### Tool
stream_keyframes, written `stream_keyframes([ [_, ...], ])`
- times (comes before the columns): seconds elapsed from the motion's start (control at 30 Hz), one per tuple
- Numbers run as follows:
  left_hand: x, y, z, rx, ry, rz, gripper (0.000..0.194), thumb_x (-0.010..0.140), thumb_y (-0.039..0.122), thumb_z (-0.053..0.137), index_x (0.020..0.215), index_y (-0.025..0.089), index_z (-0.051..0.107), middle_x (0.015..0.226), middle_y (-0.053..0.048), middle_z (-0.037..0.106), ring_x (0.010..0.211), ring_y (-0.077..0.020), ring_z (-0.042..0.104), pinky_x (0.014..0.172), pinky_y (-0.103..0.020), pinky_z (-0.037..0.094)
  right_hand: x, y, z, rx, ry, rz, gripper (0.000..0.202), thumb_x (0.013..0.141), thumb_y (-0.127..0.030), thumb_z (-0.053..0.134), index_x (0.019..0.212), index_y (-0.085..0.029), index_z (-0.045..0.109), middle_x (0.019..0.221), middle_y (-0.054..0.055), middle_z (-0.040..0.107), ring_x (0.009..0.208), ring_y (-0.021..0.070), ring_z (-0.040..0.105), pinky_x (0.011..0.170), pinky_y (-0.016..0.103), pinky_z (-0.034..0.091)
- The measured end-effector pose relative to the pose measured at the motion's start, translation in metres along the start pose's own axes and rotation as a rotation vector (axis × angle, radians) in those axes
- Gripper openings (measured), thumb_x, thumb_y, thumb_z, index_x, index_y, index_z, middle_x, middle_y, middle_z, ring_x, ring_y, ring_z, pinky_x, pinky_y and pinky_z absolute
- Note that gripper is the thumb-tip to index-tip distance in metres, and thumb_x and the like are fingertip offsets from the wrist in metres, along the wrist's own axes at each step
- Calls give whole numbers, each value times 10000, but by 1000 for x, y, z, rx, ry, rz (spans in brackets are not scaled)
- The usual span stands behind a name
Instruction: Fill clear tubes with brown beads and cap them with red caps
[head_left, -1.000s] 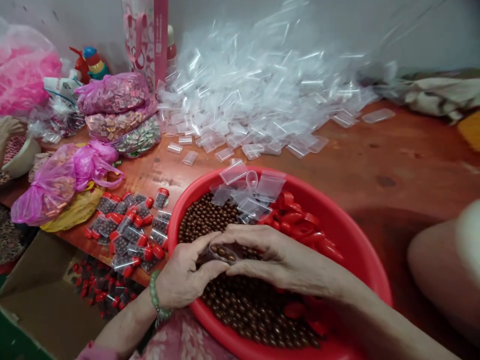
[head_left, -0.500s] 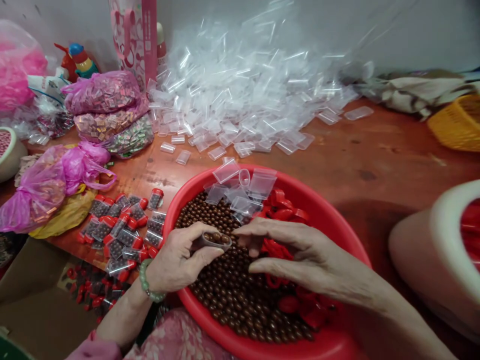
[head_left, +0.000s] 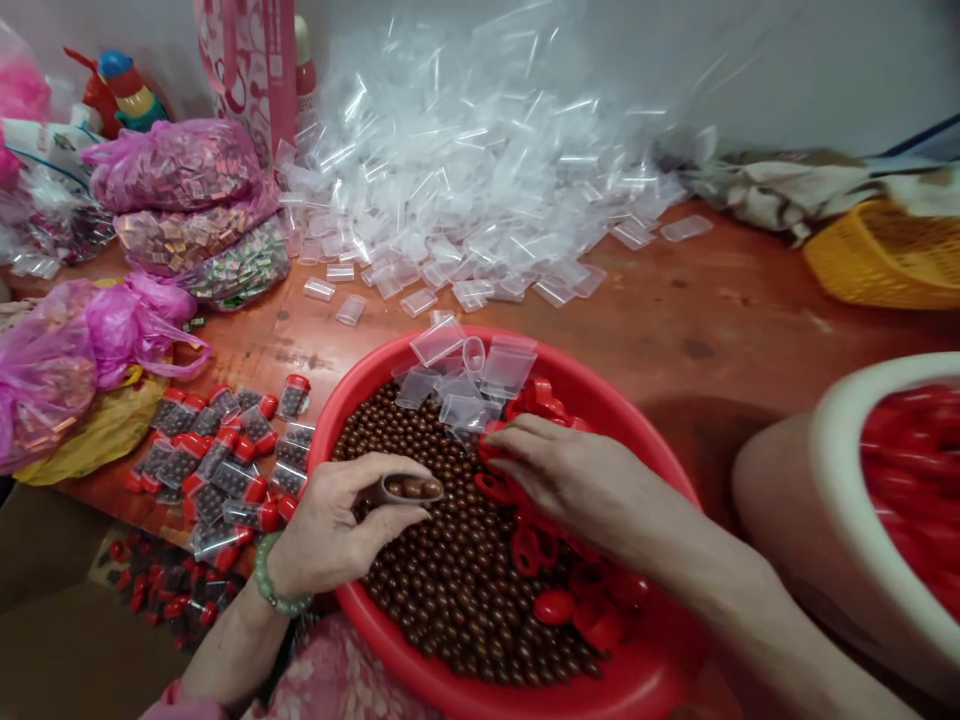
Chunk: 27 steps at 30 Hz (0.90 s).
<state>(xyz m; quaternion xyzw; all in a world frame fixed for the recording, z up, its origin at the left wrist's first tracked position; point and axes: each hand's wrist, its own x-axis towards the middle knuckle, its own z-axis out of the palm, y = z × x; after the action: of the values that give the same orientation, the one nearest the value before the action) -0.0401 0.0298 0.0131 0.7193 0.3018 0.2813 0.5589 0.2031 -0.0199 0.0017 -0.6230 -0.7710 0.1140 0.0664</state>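
Observation:
My left hand (head_left: 349, 515) is closed around a clear plastic tube (head_left: 384, 490), its open end tilted toward the middle of the basin and brown balls showing inside. Beneath it, loose chocolate-brown balls (head_left: 457, 600) fill much of the red basin (head_left: 337, 405). My right hand (head_left: 574, 475) reaches over the basin's right part, fingers bent together at a red cap (head_left: 491, 445) on the edge of the red cap pile (head_left: 600, 620). The fingers partly hide that cap. Empty clear tubes (head_left: 450, 380) rest on the balls at the basin's far side.
A large heap of clear tubes (head_left: 465, 200) covers the back of the table. Capped tubes of balls (head_left: 217, 460) lie left of the basin, near pink bags (head_left: 180, 170). At right stand a white tub (head_left: 795, 480) of red parts and a yellow basket (head_left: 862, 260).
My right hand has moved from beside the tube's mouth to the red caps, and its fingers have closed together. My left hand still holds the tube. The view has shifted slightly right.

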Motion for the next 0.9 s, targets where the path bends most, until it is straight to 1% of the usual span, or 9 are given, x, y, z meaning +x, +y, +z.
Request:
stream_keyframes([
  [0.13,3,1,2,-16,43,-39,194,837,183,655,1021,139,694,960,-57,743,858,-133,682,805,-201,517,12,-12,-2,-160,-73,-5,223,927,-141,442,794,-179,618,772,40,618,650,167,573,587,288,371],
  [0.33,7,0,3,-139,93,-190,143,843,223,641,962,145,661,928,-46,702,859,-139,649,799,-229,498,28,-11,-4,-306,63,60,91,883,-214,551,868,-168,627,849,94,624,795,243,555,691,335,374],
  [0.4,8,0,3,-198,109,-233,126,860,240,614,944,147,622,906,-42,682,844,-141,636,794,-245,492,35,-12,2,-335,81,29,89,854,-188,584,920,-169,640,878,102,634,801,251,550,678,338,363],
  [0.53,10,2,4,-243,118,-247,135,860,263,599,926,145,589,864,-34,644,802,-134,592,771,-258,463,43,-14,10,-357,122,-42,100,798,-103,615,833,-188,653,788,74,639,725,238,550,623,331,346],
  [0.6,12,3,4,-267,130,-247,156,844,276,614,919,142,585,833,-28,631,775,-129,575,753,-255,455,41,-17,8,-337,173,-65,113,789,-102,626,863,-181,657,807,81,653,738,254,564,623,343,372],
  [0.67,13,4,5,-308,161,-239,175,842,279,612,944,140,577,835,-32,639,777,-131,585,757,-254,461,35,-23,2,-158,241,-122,142,821,-150,630,958,-182,645,880,85,668,784,254,590,652,351,429],
  [0.77,11,3,6,-263,188,-184,212,857,237,581,1038,126,588,956,-71,676,879,-154,622,830,-265,478,25,-40,-10,358,242,-219,196,892,-257,595,1084,-220,585,989,58,665,874,195,627,738,305,506],
  [0.83,7,1,7,-188,200,-142,309,865,203,565,1161,115,580,1108,-100,673,1004,-176,625,911,-274,472,22,-53,-15,573,210,-204,190,900,-291,594,1081,-242,566,989,36,666,875,166,639,747,273,523],
  [0.9,3,-1,9,-137,216,-99,420,877,182,550,1291,117,529,1232,-111,643,1101,-185,612,983,-281,456,21,-62,-14,678,219,-163,184,887,-284,610,1062,-246,567,964,22,675,847,156,647,739,263,532],
])
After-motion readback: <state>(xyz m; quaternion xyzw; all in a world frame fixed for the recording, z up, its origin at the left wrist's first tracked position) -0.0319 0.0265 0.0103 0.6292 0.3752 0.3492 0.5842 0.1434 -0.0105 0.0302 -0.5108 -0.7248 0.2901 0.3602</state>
